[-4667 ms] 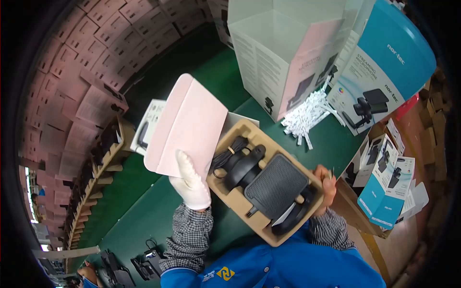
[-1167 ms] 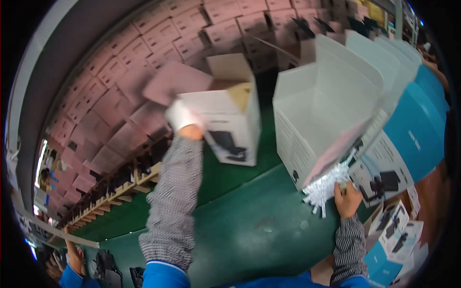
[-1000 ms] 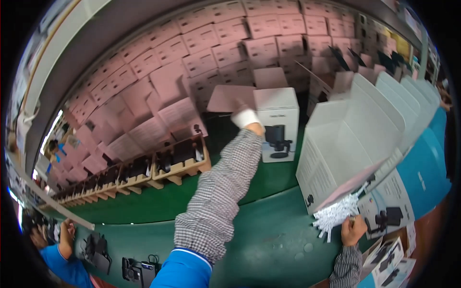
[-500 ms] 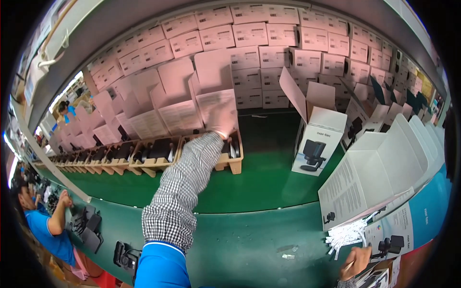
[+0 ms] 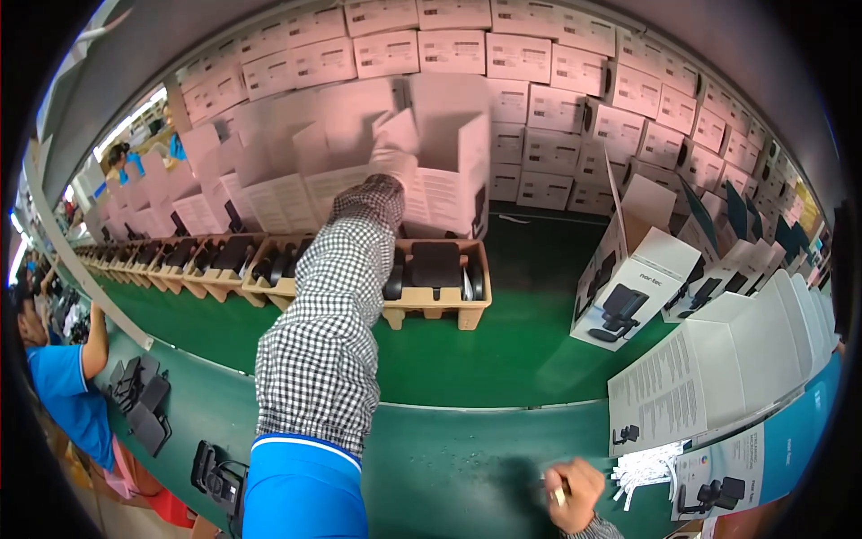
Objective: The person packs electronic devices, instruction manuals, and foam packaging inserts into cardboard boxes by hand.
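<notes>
My left hand (image 5: pixel 395 144) reaches far forward at the side flap of an open white box (image 5: pixel 442 199). Pink light and the flap blur its fingers, so their grip does not show. Below that box, a brown moulded tray (image 5: pixel 440 321) holds a black block-shaped device and smaller black parts. Near the front edge, my right hand (image 5: pixel 575 494) is closed over the green worktop. A small pale stick-like piece (image 5: pixel 559 495) pokes from its fingers, its kind unclear. To its right lies a pile of white paper strips (image 5: pixel 645 472).
Open boxes and filled trays (image 5: pixel 211 286) line the green conveyor (image 5: pixel 503 359) leftward. A printed white box (image 5: pixel 636 287) stands right of centre. Large open cartons (image 5: pixel 664 386) crowd the right side. Stacked boxes (image 5: pixel 521 58) wall the back. A co-worker in blue (image 5: pixel 67 386) sits left, near black parts (image 5: pixel 144 404).
My left hand has moved up from the box's front to its side flap. My right hand has moved left, away from the paper strips. The view has shifted.
</notes>
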A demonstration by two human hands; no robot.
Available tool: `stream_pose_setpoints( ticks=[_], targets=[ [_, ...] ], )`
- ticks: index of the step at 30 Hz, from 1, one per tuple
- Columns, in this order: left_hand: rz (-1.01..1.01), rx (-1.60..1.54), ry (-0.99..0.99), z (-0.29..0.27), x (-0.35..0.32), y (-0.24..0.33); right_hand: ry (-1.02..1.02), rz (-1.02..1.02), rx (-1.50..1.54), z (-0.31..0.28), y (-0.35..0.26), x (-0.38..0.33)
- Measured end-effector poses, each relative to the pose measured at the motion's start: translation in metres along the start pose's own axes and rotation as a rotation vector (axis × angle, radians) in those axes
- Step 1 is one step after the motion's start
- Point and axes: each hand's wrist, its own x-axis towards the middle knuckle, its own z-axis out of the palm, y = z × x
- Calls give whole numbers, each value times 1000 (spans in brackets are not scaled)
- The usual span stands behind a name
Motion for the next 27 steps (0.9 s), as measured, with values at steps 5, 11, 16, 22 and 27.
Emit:
stream_pose_setpoints(
  ticks=[5, 11, 16, 22, 27],
  targets=[
    [-150, 592, -12, -9, -32, 74, -23, 289, 72, 17, 34, 44],
    [-259, -365, 116, -98, -91, 54, 55, 514, 259, 62, 88, 141],
    [477, 283, 131, -107, -107, 59, -20, 731, 469, 99, 108, 181],
    [504, 297, 195, -128, -146, 60, 136, 841, 899, 75, 48, 130],
    [610, 378, 309, -145, -222, 80, 320, 806, 991, 17, 1, -5]
  ],
)
